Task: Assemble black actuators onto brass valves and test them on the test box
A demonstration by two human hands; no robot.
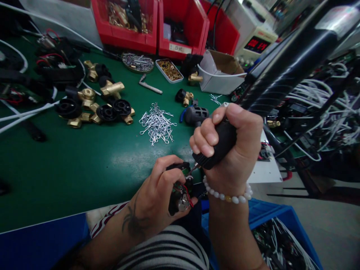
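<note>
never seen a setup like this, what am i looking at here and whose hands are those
There is no machine here: this is one picture from a camera worn on a person's head, looking down at their own two hands. The left hand grips a small black part with wires. The right hand is closed round a black power screwdriver, its tip at that part. On the green bench lie a pile of metal clips and brass fittings; red bins stand behind.
</note>
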